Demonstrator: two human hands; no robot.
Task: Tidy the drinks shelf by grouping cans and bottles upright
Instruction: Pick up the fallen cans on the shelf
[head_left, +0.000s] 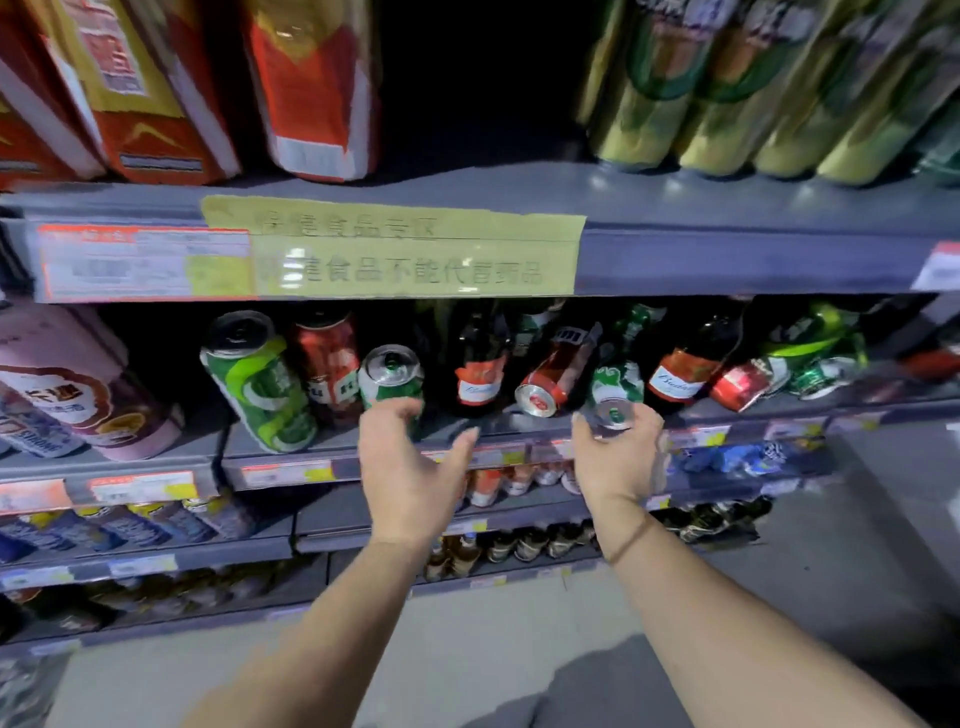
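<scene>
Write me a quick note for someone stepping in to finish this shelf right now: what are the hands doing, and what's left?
Right hand: gripping a green can that lies on its side at the shelf front.
Left hand: open, fingers just touching the small green can, holding nothing.
Upright already: the tall green can, the red can and the small green one, grouped on the left; two brown bottles also stand.
Left to do: stand up the held can and the tipped red can, then sort the jumbled cans further right.
</scene>
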